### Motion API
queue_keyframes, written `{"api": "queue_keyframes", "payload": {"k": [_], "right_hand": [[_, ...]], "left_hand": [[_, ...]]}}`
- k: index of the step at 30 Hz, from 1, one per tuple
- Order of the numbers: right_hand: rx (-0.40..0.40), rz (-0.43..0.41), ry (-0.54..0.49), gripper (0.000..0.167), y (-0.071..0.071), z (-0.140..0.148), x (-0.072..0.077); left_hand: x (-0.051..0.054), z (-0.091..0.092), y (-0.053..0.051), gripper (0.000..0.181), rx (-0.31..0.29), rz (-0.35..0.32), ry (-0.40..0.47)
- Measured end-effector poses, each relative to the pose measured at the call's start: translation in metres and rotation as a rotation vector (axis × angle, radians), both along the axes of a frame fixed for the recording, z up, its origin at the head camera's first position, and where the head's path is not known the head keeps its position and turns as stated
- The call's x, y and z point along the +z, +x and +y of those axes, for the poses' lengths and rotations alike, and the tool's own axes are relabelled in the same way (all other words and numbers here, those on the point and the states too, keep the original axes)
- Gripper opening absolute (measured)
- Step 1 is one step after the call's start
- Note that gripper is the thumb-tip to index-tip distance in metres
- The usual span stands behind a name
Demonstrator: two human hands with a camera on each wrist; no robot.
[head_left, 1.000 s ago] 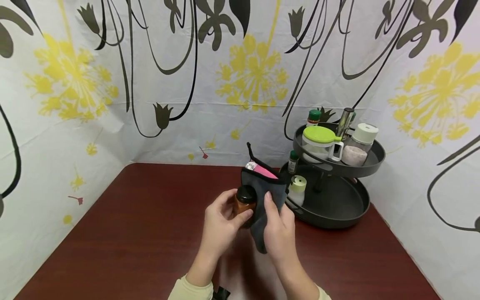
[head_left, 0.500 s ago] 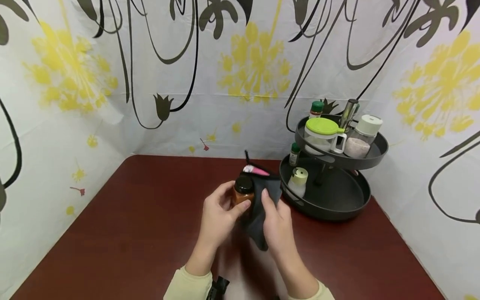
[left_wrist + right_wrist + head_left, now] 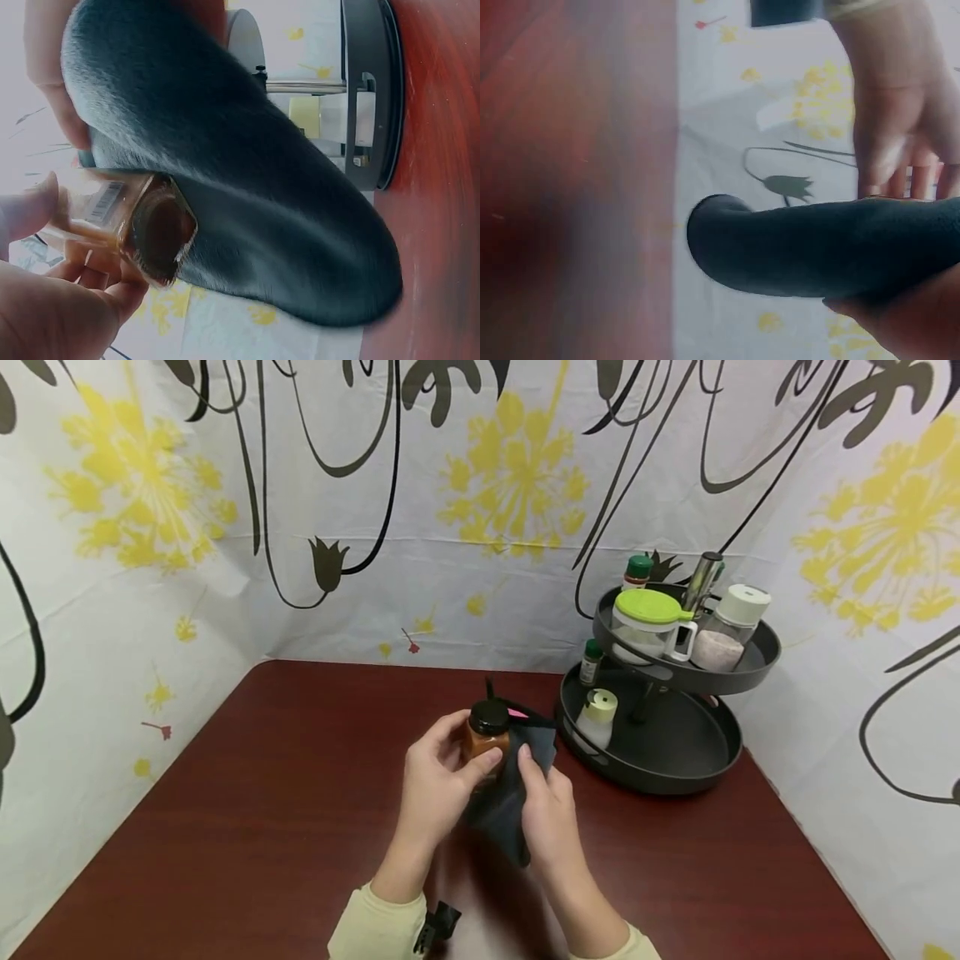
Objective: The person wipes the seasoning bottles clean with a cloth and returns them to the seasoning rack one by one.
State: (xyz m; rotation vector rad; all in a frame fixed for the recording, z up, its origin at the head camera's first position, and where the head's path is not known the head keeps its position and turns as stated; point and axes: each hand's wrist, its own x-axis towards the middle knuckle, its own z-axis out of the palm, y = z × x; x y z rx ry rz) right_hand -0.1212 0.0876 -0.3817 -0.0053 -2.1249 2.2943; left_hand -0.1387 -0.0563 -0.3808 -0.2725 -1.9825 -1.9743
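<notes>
My left hand (image 3: 438,777) grips a small spice jar (image 3: 486,739) with a black lid and brown contents. In the left wrist view the jar (image 3: 154,225) shows a barcode label and its squarish glass base. My right hand (image 3: 551,818) holds a dark grey cloth (image 3: 510,802) with black edging, thumb on its near face. The cloth (image 3: 225,165) lies against the jar's side and its lower end hangs down. A bit of pink shows at the top of the cloth; what it belongs to is mostly hidden.
A two-tier black rack (image 3: 660,768) stands at the right. Its upper tier carries a green-lidded jar (image 3: 647,618), a white-capped shaker (image 3: 727,631) and other bottles. On the lower tier are a yellow-capped shaker (image 3: 597,718) and a green-capped bottle (image 3: 590,662). Beneath lies a dark red table (image 3: 262,827).
The cloth has shifted slightly left and turned against the jar, so less of the pink shows. Both hands keep their hold. The head view has tilted down a little.
</notes>
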Motion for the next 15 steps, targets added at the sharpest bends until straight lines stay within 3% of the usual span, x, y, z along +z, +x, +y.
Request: {"api": "queue_keyframes", "payload": {"k": [8, 15], "right_hand": [[-0.04, 0.105, 0.003, 0.056, 0.004, 0.005, 0.02], [-0.019, 0.025, 0.024, 0.052, 0.001, 0.0, -0.001]], "left_hand": [[-0.008, 0.004, 0.001, 0.053, -0.043, 0.019, -0.011], [-0.01, 0.003, 0.0, 0.052, 0.007, 0.02, 0.02]]}}
